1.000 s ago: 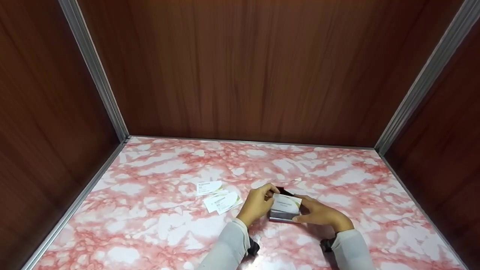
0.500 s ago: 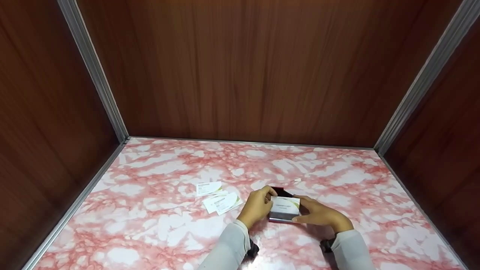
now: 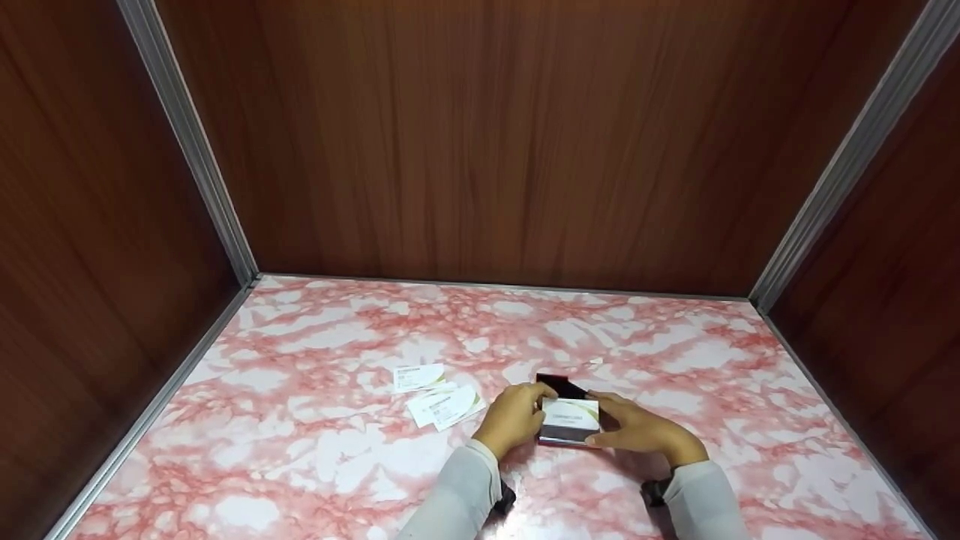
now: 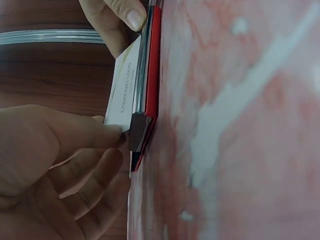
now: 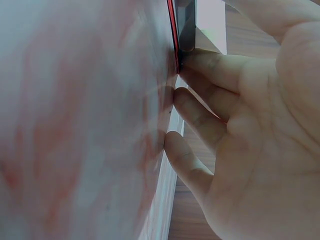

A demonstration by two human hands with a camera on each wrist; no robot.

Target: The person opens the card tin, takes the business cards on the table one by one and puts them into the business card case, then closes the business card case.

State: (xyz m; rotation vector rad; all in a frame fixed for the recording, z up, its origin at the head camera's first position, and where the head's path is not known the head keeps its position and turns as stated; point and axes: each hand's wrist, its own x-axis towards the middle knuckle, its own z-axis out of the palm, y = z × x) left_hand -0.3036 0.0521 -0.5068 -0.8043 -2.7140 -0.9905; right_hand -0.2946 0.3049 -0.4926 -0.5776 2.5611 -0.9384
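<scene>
A business card case (image 3: 568, 435) with a red edge and metallic trim lies on the table in front of me, its dark flap (image 3: 561, 385) open at the far side. A white business card (image 3: 571, 410) with a green corner is partly in the case, "COMPANY LOGO" readable on it in the left wrist view. My left hand (image 3: 512, 415) pinches the card at its left side, thumb on its edge. From the right, my right hand (image 3: 641, 430) grips the case, its thumb at the front corner (image 4: 134, 19) and fingers along the far side.
Several loose business cards (image 3: 454, 406) overlap on the marbled red-and-white table (image 3: 315, 450), left of my left hand. Brown wood-grain panels (image 3: 480, 150) with grey metal rails stand at the back and both sides.
The card has slid down toward me, deeper into the case, and straightened. My left hand has moved slightly toward me with it; more of the dark flap shows. The right hand stays put.
</scene>
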